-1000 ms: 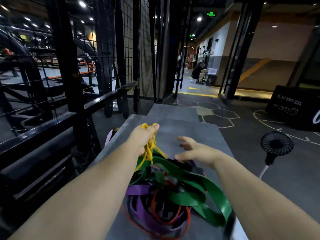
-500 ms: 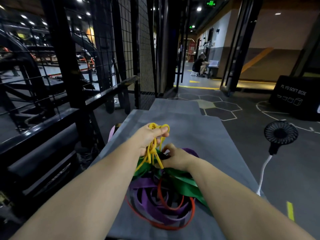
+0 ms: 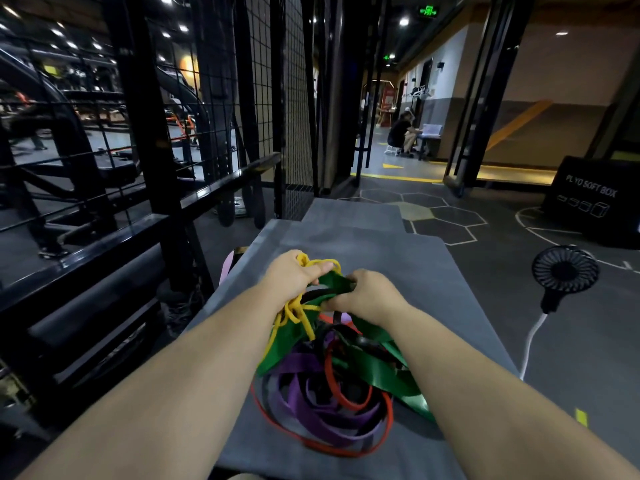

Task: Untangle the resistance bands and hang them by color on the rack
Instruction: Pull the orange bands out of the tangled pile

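Head view: left hand (image 3: 289,277) fingers (image 3: 317,270) clutch yellow bands (image 3: 294,311), right hand (image 3: 372,296) fingers (image 3: 337,301) pinch one green band (image 3: 334,280).

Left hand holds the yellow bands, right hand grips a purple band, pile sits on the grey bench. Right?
No. The head view shows the right hand gripping a green band, not a purple one; the purple bands lie lower in the pile. The left hand does hold the yellow bands, and the pile sits on the grey bench.

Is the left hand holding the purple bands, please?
No, the left hand grips the yellow bands; the purple bands lie on the mat.
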`<state>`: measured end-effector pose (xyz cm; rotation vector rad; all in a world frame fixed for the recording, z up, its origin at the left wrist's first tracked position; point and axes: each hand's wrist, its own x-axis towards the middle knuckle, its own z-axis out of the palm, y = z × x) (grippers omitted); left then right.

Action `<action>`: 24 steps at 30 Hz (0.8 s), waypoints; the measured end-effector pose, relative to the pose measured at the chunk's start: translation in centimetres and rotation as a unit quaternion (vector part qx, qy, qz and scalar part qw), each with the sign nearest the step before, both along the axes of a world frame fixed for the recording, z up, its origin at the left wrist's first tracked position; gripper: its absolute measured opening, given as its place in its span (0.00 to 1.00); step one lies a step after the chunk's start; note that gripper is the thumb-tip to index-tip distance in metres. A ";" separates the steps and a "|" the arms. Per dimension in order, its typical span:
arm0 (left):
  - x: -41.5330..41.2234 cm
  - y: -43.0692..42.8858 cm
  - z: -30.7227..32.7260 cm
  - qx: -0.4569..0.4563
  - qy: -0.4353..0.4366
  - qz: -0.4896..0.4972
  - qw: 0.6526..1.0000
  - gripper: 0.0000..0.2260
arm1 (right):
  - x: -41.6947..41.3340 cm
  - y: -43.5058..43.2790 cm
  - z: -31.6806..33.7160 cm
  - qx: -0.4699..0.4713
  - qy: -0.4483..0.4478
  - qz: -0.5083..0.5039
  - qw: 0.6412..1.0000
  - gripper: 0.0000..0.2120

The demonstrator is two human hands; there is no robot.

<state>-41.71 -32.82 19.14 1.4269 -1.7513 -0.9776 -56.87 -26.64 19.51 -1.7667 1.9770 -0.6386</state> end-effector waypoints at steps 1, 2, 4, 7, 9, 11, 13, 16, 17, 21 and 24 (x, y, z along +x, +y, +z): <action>0.0 0.0 0.1 -0.006 -0.020 0.011 1.000 0.19 | 0.1 0.1 0.3 -0.011 0.008 -0.009 1.000 0.19; -0.1 0.0 0.1 -0.011 -0.039 0.021 0.999 0.19 | 0.2 0.2 0.5 -0.024 0.019 -0.016 0.999 0.21; -0.1 -0.2 0.3 -0.018 -0.070 0.041 0.996 0.20 | 0.5 0.7 0.9 -0.044 0.034 -0.023 0.998 0.27; 0.0 -0.6 0.4 -0.018 -0.109 0.058 0.992 0.22 | 0.8 1.4 1.6 -0.063 0.057 -0.020 0.996 0.31; 0.0 -0.8 0.4 -0.016 -0.112 0.071 0.991 0.28 | 0.8 1.7 1.9 -0.071 0.075 -0.022 0.994 0.30; -0.1 -0.6 0.8 -0.020 -0.121 0.085 0.989 0.29 | 0.8 1.6 2.2 -0.076 0.093 -0.029 0.992 0.30; -0.2 -0.2 1.2 -0.023 -0.125 0.100 0.987 0.27 | 0.8 1.6 2.4 -0.070 0.114 -0.025 0.991 0.29; -0.2 -0.2 1.3 -0.032 -0.105 0.108 0.988 0.21 | 0.7 1.9 2.5 -0.058 0.146 -0.006 0.987 0.25; -0.2 -0.3 1.2 -0.034 -0.093 0.105 0.990 0.20 | 0.7 2.0 2.5 -0.054 0.158 0.000 0.986 0.25; -0.4 -0.1 1.1 -0.027 -0.063 0.095 0.993 0.15 | 0.8 2.5 2.0 -0.054 0.244 0.063 0.966 0.24; -0.5 0.0 1.0 0.013 0.049 0.063 0.997 0.16 | 0.7 2.8 1.9 -0.055 0.293 0.108 0.948 0.24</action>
